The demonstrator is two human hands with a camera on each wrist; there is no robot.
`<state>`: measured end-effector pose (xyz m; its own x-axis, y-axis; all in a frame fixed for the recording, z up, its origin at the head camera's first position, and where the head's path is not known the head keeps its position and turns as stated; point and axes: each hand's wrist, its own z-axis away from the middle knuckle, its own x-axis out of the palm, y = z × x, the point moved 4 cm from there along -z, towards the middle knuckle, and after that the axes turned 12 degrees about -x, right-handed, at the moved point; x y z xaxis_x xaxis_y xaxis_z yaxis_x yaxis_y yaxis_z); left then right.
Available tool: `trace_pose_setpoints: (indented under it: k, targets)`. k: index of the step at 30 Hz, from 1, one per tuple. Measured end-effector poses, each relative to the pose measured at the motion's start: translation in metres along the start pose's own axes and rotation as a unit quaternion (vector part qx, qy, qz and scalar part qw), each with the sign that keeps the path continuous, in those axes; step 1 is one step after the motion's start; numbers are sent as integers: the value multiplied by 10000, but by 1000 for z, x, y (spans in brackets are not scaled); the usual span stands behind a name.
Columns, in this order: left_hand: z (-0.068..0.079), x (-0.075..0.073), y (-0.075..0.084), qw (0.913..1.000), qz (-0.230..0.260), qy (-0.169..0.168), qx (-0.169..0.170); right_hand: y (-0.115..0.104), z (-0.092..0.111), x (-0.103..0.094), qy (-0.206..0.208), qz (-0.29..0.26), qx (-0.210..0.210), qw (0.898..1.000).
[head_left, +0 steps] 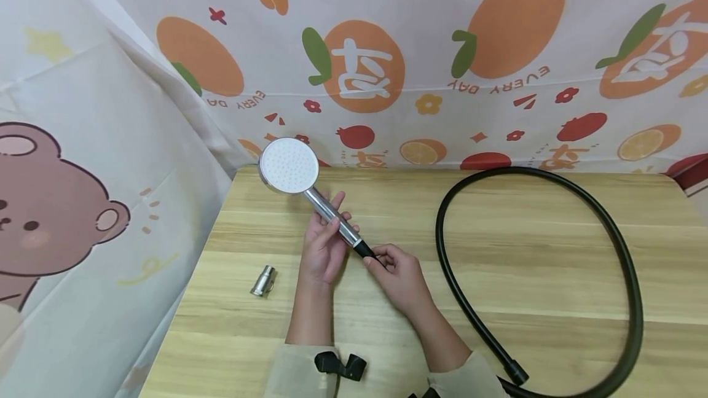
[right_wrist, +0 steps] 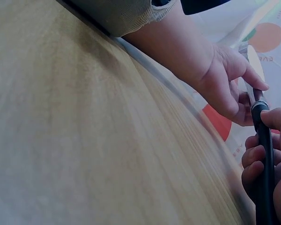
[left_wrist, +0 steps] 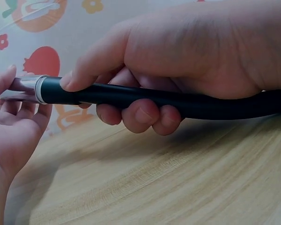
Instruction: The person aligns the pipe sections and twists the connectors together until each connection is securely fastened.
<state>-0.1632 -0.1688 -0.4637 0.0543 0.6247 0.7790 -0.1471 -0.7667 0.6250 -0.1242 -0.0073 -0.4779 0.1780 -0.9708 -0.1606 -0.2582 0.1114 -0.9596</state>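
Observation:
A chrome hand shower head (head_left: pixel 289 166) with a round white spray face points up and left in the head view. My left hand (head_left: pixel 322 257) holds its metal handle (head_left: pixel 318 200), with the thumb across it. My right hand (head_left: pixel 402 280) grips the black hose (left_wrist: pixel 206 108) just below the handle, fingers curled round it and thumb along the top. In the left wrist view, the hose's black end sleeve (left_wrist: pixel 54 90) meets the handle's light-coloured rim. Whether it is screwed on cannot be seen. Both hands are above the wooden table (head_left: pixel 221 336).
A small silver metal fitting (head_left: pixel 264 281) lies on the table left of my left forearm. The hose's long loop (head_left: pixel 630 287) spreads over the right side, its other end (head_left: pixel 517 373) near my right sleeve. A fruit-print cloth (head_left: pixel 431 128) hangs behind the table.

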Motion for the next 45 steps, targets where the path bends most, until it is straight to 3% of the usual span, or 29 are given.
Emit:
trace_pose_setpoints:
  k: [7, 20, 30, 38, 45]
  targets:
    - [-1, -2, 0, 9999, -97, 69, -6, 3, 0, 1, -131, -8, 39, 9999]
    - [1, -3, -1, 9997, -138, 169, -48, 0, 0, 3, 39, 12, 625, 9980]
    - [1, -6, -2, 9995, -181, 264, -47, 0, 1, 2, 74, -272, 389, 9988]
    - [1, -4, -2, 9993, -110, 352, -78, -3, -1, 0, 11, -131, 157, 9998]
    - [2, -4, -4, 9993, -118, 345, -51, -8, 0, 0, 77, -152, 284, 9995]
